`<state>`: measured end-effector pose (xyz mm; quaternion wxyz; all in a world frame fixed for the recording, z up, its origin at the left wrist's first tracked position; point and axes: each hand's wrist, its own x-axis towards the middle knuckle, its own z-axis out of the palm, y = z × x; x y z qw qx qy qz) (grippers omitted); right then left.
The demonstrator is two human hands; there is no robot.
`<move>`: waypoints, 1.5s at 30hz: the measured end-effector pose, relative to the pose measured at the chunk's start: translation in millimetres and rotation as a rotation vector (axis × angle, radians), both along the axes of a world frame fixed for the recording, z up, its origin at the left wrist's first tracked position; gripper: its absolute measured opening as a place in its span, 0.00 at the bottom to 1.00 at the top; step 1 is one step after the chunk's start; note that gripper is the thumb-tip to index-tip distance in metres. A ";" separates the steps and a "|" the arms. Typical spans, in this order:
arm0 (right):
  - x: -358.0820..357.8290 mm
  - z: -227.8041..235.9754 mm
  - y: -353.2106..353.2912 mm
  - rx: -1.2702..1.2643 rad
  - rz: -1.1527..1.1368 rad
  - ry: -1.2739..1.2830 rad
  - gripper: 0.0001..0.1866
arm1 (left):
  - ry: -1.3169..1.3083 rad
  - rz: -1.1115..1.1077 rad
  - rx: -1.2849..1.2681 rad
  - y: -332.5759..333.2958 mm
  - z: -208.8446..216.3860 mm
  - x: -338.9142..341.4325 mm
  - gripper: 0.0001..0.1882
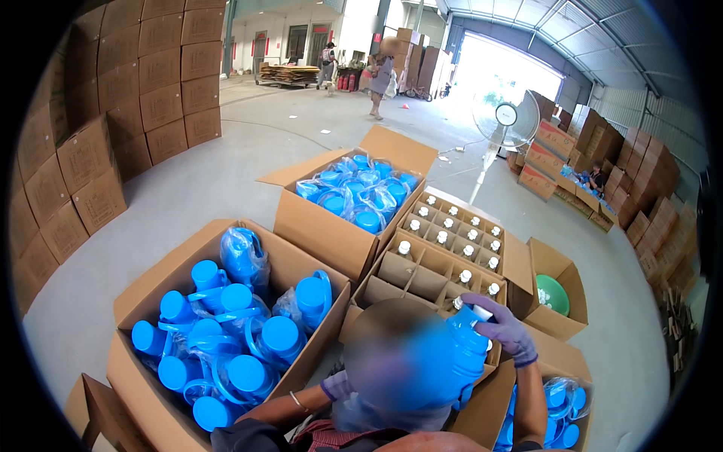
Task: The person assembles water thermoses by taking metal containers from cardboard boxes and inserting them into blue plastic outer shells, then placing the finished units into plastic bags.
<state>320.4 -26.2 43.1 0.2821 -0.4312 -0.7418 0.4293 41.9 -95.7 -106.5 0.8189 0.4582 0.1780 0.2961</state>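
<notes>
I hold a blue plastic thermos jug tilted in front of me, its white neck up and to the right. My right hand, in a purple glove, is closed around that neck. Only the gloved wrist side of my left hand shows, at the jug's left; a blurred patch hides its fingers. Just beyond the jug stands a divided carton holding several white-topped bottles, with some bare compartments on its near side. To the left, an open carton is full of blue jugs in clear plastic bags.
Another open carton of bagged blue parts stands ahead, and one more at lower right. A green bowl sits in a box on the right. A standing fan is beyond. Stacked cartons line the left; people are far off.
</notes>
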 end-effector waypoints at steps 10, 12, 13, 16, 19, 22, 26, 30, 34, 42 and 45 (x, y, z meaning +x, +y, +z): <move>-13.4 8.3 -3.0 0.138 0.148 0.020 0.32 | -0.228 -0.291 0.168 9.6 35.1 -24.9 0.17; -20.5 -7.5 -2.4 -0.015 -0.069 -0.076 0.33 | -0.175 -0.196 0.528 4.1 27.6 -17.9 0.17; -36.9 -7.9 3.6 -0.075 -0.128 -0.120 0.33 | 0.052 0.013 0.884 -18.3 20.7 -3.2 0.18; -35.0 -2.4 -0.6 -0.011 -0.176 -0.349 0.30 | 0.263 0.061 0.784 -24.6 0.5 17.8 0.18; -32.7 21.3 -5.5 0.166 0.065 -0.230 0.27 | 0.157 -0.055 0.305 -5.8 -7.6 -20.7 0.19; -40.6 4.6 -0.5 -0.077 0.004 0.000 0.26 | 0.160 0.164 0.619 -17.8 -12.4 -5.5 0.21; -39.4 -9.3 14.4 -0.178 -0.120 -0.308 0.28 | 0.339 -0.037 0.640 -40.5 37.6 -15.5 0.34; -13.3 -4.2 16.8 -0.179 0.162 -0.036 0.31 | 0.475 0.147 1.278 -37.5 5.6 -65.4 0.42; -24.8 -31.5 22.3 -0.239 0.119 0.064 0.31 | 0.659 0.364 1.574 -17.1 2.3 -61.0 0.33; -44.5 -14.6 18.2 0.066 0.268 0.017 0.30 | 0.513 0.407 2.064 24.1 104.3 -46.9 0.27; -55.5 -16.0 14.1 0.112 0.261 0.021 0.26 | 0.364 0.278 2.313 19.4 98.6 -1.7 0.22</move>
